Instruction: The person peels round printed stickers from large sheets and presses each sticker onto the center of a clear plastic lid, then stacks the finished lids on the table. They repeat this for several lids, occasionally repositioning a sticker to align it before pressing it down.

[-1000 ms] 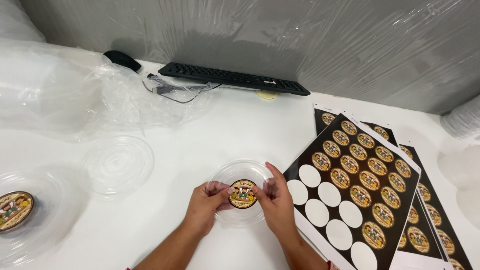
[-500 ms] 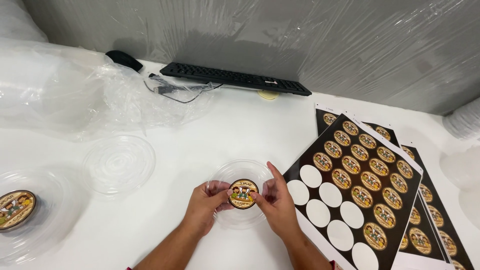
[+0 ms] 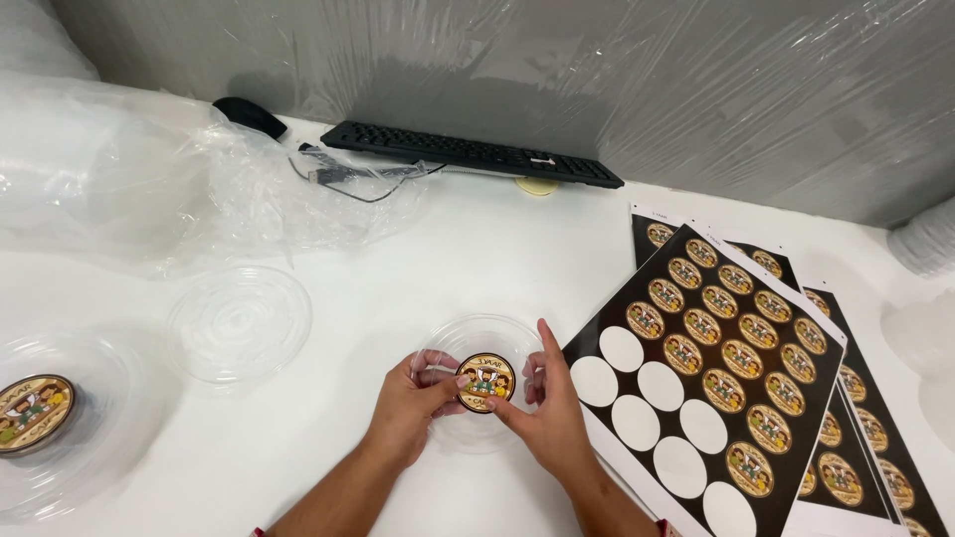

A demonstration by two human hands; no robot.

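At the bottom centre of the frame, the left hand (image 3: 410, 405) and the right hand (image 3: 545, 418) meet over a clear plastic lid (image 3: 484, 348) lying flat on the white tabletop (image 3: 418, 259). Both press a round sticker (image 3: 485, 382) onto the lid's middle; each grip is narrow, fingertips pinched in at the sticker's edges, the left thumb on its left rim and the right thumb under its lower right, the right forefinger pointing up the frame.

To do this well, I judge that the fingers should smooth from the sticker's centre outward so no bubble or crease is trapped, keep the lid from sliding on the tabletop, and check that the sticker sits centred in the lid's rings before the edges are pressed flat.

The sticker is a disc, so it has no long axis; its printed face is up toward the camera, and its picture reads upright from the person's side, top toward the far edge of the tabletop.

Just right of the hands, a black sticker sheet (image 3: 741, 373) has several white empty circles, with more sheets under it. Left of centre lies another clear lid (image 3: 237, 323), and at the lower left a stickered lid (image 3: 30, 413). Farther off, crumpled plastic wrap (image 3: 149, 189) fills the upper left, and a black keyboard (image 3: 473, 154) and mouse (image 3: 249, 116) lie by the wall.
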